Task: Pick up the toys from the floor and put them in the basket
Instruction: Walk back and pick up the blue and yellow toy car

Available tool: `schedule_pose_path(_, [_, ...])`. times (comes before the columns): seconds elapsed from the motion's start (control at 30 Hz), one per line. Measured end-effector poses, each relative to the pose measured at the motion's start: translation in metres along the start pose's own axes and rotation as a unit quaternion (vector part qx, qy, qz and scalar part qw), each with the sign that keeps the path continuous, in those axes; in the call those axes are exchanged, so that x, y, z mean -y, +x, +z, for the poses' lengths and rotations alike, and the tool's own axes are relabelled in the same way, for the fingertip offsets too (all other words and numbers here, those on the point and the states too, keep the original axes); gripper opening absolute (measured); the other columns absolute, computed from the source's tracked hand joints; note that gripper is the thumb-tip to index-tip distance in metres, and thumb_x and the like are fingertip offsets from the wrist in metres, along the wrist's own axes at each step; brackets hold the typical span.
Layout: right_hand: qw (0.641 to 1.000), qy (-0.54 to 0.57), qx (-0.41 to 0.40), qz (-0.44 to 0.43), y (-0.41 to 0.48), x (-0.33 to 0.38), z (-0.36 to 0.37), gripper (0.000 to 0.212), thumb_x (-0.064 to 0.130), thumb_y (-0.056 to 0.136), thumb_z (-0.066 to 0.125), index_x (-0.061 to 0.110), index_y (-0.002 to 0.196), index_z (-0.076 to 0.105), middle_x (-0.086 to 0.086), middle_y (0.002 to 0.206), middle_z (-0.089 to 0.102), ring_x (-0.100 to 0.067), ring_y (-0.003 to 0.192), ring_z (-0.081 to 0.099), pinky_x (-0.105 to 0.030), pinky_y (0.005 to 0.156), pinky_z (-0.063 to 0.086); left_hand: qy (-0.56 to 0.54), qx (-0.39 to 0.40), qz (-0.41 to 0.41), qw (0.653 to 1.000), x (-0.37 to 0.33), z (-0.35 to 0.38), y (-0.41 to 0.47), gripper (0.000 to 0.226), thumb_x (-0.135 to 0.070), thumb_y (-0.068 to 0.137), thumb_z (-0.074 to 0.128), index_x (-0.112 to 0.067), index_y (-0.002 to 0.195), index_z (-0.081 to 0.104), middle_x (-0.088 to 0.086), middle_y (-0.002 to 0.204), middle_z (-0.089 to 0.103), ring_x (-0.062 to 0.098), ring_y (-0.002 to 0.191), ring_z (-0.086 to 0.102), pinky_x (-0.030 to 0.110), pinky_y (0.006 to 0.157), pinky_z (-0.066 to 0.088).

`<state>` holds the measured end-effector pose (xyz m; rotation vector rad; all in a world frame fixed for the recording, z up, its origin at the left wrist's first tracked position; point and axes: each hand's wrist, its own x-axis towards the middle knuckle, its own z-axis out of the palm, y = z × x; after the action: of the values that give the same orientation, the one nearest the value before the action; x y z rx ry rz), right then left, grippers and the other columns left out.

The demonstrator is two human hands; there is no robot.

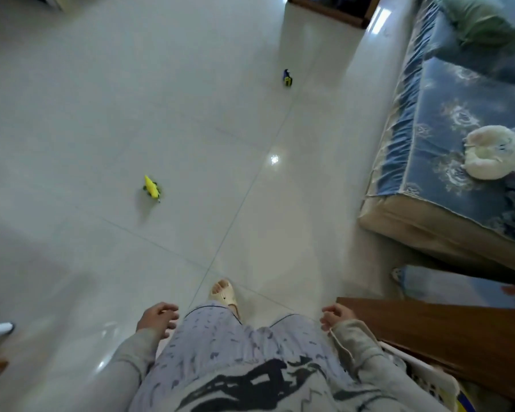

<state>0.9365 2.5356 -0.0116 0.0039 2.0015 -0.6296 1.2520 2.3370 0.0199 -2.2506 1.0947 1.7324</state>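
Two toys lie on the floor (101,114), well apart from both empty, loosely curled hands: yellow toy (152,188) at 11 o'clock, blue toy (287,77) at 12; left hand (158,318), right hand (336,316).

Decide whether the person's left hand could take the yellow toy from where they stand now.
Probably not. The left hand hangs empty by the hip, while the yellow toy lies well ahead on the floor. Nothing blocks the way, but they would likely need to step forward and bend.
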Motion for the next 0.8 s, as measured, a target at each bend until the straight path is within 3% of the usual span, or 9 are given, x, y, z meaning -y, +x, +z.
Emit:
schedule_pose_path(0.07, [1.0, -0.003, -0.023, 0.019, 0.011, 0.015, 0.003, 0.025, -0.013, 0.091, 0.04, -0.022, 0.11, 0.053, -0.01, 0.062, 0.05, -0.022, 0.038, 0.051, -0.011, 0.027, 0.036, 0.013, 0.016, 0.034, 0.999, -0.052, -0.009, 0.013, 0.015, 0.003, 0.089, 0.045, -0.005, 0.094, 0.057, 0.009, 0.073, 0.056, 0.02, 0.058, 0.047, 0.024, 0.055, 0.033])
schedule_pose_path(0.13, [0.999, -0.001, -0.029, 0.036, 0.018, 0.032, 0.002, 0.026, -0.013, 0.091, 0.041, -0.025, 0.111, 0.051, -0.011, 0.062, 0.051, -0.021, 0.036, 0.051, -0.011, 0.026, 0.035, 0.025, 0.037, 0.059, 0.997, -0.099, -0.015, 0.025, 0.015, 0.002, 0.089, 0.045, -0.007, 0.091, 0.057, 0.006, 0.071, 0.057, 0.019, 0.058, 0.049, 0.023, 0.055, 0.034])
schedule_pose_path(0.23, [0.997, 0.008, -0.035, 0.065, 0.034, 0.058, 0.002, 0.027, -0.014, 0.09, 0.042, -0.027, 0.112, 0.049, -0.012, 0.063, 0.051, -0.025, 0.049, 0.047, -0.013, 0.027, 0.039, 0.052, 0.054, 0.079, 0.994, -0.159, -0.015, 0.044, 0.02, 0.001, 0.089, 0.046, -0.013, 0.079, 0.057, 0.003, 0.071, 0.058, 0.018, 0.06, 0.051, 0.023, 0.056, 0.036])
schedule_pose_path(0.3, [0.996, 0.023, -0.044, 0.079, 0.048, 0.08, 0.002, 0.025, -0.014, 0.091, 0.042, -0.025, 0.111, 0.051, -0.013, 0.064, 0.051, -0.024, 0.052, 0.046, -0.013, 0.028, 0.039, 0.053, 0.061, 0.088, 0.993, -0.192, -0.009, 0.058, 0.025, 0.001, 0.088, 0.046, -0.017, 0.074, 0.056, 0.003, 0.071, 0.058, 0.017, 0.059, 0.051, 0.023, 0.056, 0.036])
schedule_pose_path(0.37, [0.995, 0.029, -0.047, 0.081, 0.063, 0.111, 0.001, 0.019, -0.012, 0.091, 0.042, -0.016, 0.105, 0.055, -0.012, 0.064, 0.051, -0.026, 0.042, 0.053, -0.012, 0.027, 0.038, 0.053, 0.064, 0.086, 0.993, -0.219, 0.0, 0.072, 0.027, 0.001, 0.088, 0.046, -0.018, 0.071, 0.055, 0.002, 0.07, 0.058, 0.017, 0.059, 0.052, 0.023, 0.055, 0.036])
schedule_pose_path(0.5, [0.997, 0.029, -0.037, 0.064, 0.11, 0.188, -0.005, 0.016, -0.011, 0.092, 0.04, -0.002, 0.084, 0.051, -0.011, 0.064, 0.05, 0.0, 0.02, 0.047, -0.008, 0.025, 0.033, 0.065, 0.069, 0.057, 0.994, -0.258, 0.019, 0.105, 0.024, 0.0, 0.088, 0.045, -0.017, 0.075, 0.056, 0.003, 0.072, 0.059, 0.017, 0.059, 0.052, 0.023, 0.056, 0.037])
schedule_pose_path(0.63, [1.0, 0.007, -0.017, 0.021, 0.156, 0.279, -0.021, 0.014, -0.009, 0.092, 0.04, -0.001, 0.092, 0.051, -0.009, 0.064, 0.05, -0.02, 0.042, 0.053, -0.009, 0.027, 0.035, 0.092, 0.049, 0.001, 0.995, -0.286, 0.031, 0.133, 0.016, -0.001, 0.088, 0.045, -0.011, 0.085, 0.058, 0.011, 0.081, 0.06, 0.02, 0.058, 0.05, 0.022, 0.055, 0.034])
schedule_pose_path(0.7, [1.0, -0.004, -0.006, 0.009, 0.173, 0.326, -0.033, 0.015, -0.008, 0.092, 0.04, -0.001, 0.098, 0.053, -0.009, 0.064, 0.05, -0.02, 0.049, 0.047, -0.01, 0.028, 0.035, 0.112, 0.036, -0.033, 0.992, -0.299, 0.034, 0.14, 0.013, -0.004, 0.088, 0.047, -0.009, 0.086, 0.058, 0.014, 0.083, 0.059, 0.021, 0.057, 0.049, 0.022, 0.056, 0.032])
schedule_pose_path(0.8, [0.999, -0.031, 0.026, -0.018, 0.202, 0.391, -0.051, 0.024, -0.005, 0.092, 0.041, -0.008, 0.11, 0.056, -0.008, 0.065, 0.052, -0.012, 0.039, 0.054, -0.009, 0.032, 0.036, 0.113, 0.035, -0.074, 0.99, -0.325, 0.042, 0.153, 0.013, -0.004, 0.09, 0.047, -0.006, 0.086, 0.059, 0.016, 0.083, 0.058, 0.021, 0.056, 0.047, 0.023, 0.058, 0.032])
